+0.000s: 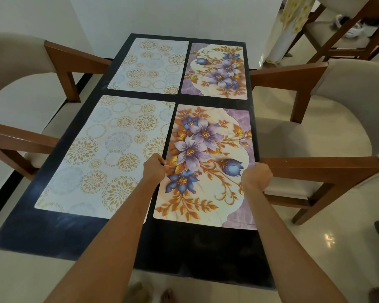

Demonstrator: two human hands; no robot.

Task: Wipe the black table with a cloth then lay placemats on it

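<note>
- While both my hands sit on the near floral mat [208, 165], the head view puts me in the laying step: I see no cloth, and four mats lie on the black tabletop [59, 232].
- Left hand [154, 169] pinches that mat's left edge; right hand [257, 174] curls over its right edge, at the tabletop's rim. Both grips are clamped on the mat.
- Near circle mat [105, 156] lies just beside it on the left; far circle mat [150, 65] and far floral mat [217, 71] sit beyond, a dark strip between.
- Next, I judge: square the mat with its neighbours, nudge it off the right rim, then let go.
</note>
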